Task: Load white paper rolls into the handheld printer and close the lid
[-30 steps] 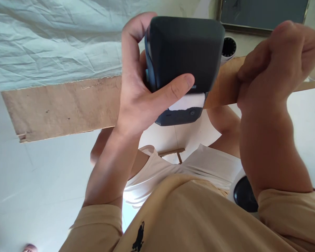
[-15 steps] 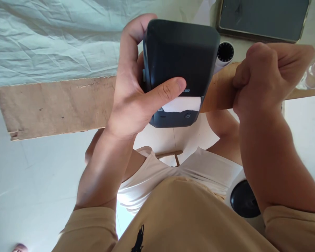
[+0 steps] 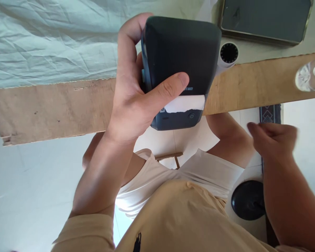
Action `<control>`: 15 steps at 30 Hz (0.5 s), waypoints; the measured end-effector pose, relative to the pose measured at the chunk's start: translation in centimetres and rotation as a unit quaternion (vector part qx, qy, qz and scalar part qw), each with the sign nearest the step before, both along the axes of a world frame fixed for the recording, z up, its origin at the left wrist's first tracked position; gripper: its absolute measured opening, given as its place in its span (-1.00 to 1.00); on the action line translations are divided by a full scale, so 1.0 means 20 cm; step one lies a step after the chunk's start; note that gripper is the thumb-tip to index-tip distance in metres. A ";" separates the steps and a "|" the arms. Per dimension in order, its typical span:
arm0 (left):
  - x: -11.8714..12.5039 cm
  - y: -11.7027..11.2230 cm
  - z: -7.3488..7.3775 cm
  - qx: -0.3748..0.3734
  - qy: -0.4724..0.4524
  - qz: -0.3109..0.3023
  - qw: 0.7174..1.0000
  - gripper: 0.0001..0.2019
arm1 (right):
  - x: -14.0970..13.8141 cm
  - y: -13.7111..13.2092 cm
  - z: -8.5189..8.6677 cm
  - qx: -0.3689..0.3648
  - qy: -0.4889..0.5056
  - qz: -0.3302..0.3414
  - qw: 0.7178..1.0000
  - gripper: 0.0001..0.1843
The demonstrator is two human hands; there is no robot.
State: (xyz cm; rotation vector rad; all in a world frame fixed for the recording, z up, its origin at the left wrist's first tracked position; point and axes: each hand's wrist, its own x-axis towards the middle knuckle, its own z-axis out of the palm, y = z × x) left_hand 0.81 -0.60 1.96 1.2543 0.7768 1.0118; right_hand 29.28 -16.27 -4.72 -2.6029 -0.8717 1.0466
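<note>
My left hand is wrapped round a black portable label printer, held up above the table edge. Its thumb lies across the printer's front, just over a torn white strip of paper that sticks out of the slot. A round power button shows below the strip. Off to the right, beyond the table edge and apart from the printer, my right hand is closed, its fingers curled in and slightly blurred. Whatever it may hold is hidden.
Behind the printer stands a white tube with a dark ridged end. A dark-screened tablet or phone lies at the back right. A clear plastic or glass item sits by the wooden edge. Pale green cloth covers the left.
My right hand has pulled back from beside the printer, down and to the right, off the table edge, still closed. My left hand and the printer have barely moved.
</note>
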 end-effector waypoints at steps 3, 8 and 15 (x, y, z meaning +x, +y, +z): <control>0.01 0.00 0.00 -0.006 -0.008 0.005 1.000 -0.66 | 0.14 -0.02 -0.16 -0.168 0.014 -0.040 0.985 -0.44; 0.00 0.02 -0.02 0.010 -0.033 -0.022 0.999 -0.56 | 0.25 -0.07 -0.31 -0.305 0.091 -0.080 0.945 -0.46; 0.01 0.04 -0.10 0.076 -0.102 -0.026 0.991 -0.52 | 0.32 -0.13 -0.39 -0.312 0.142 -0.095 0.935 -0.47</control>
